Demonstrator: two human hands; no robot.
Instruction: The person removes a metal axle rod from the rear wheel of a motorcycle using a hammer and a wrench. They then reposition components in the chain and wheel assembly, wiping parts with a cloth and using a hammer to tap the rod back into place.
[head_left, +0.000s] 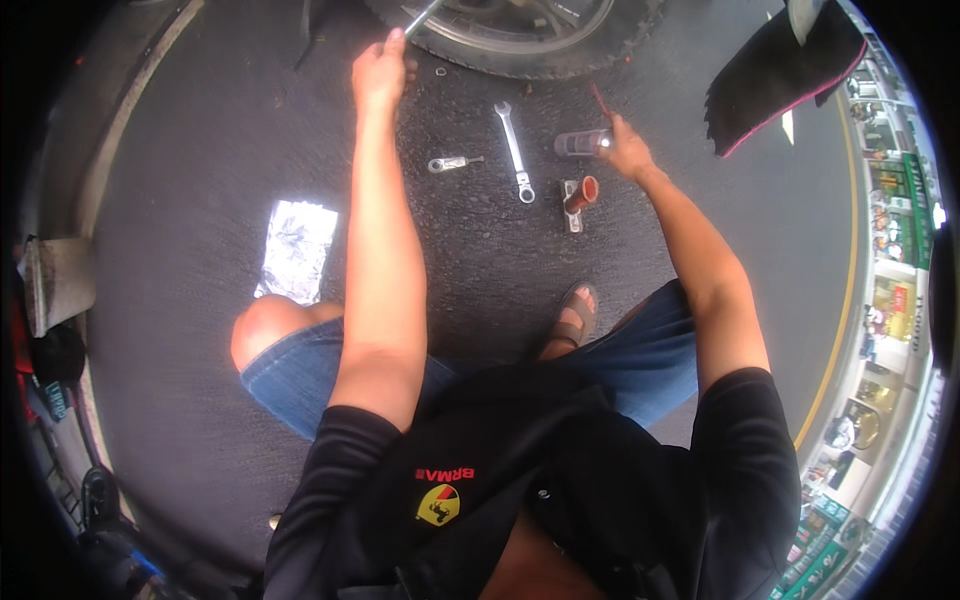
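Note:
At the upper middle my left hand (378, 78) is closed round a slim silver metal rod (424, 16), whose far end runs up in front of a spoked wheel (520, 40) with a black tyre. To the right, my right hand (628, 152) grips the end of a small clear bottle (576, 143) lying sideways; a thin red stick (599, 98) projects beside the fingers. Between my arms, a silver combination wrench (512, 150) lies on the asphalt. Left of it is a short ratchet-type tool (455, 163). A brown, open-ended cylinder (581, 194) sits on a small silver piece.
Crumpled silver foil (298, 245) lies beside my left knee. A black flap with a pink edge (785, 80) hangs at the upper right. My sandalled foot (573, 318) is near the brown cylinder. A kerb (120, 125) runs along the left; shopfronts (890, 300) line the right.

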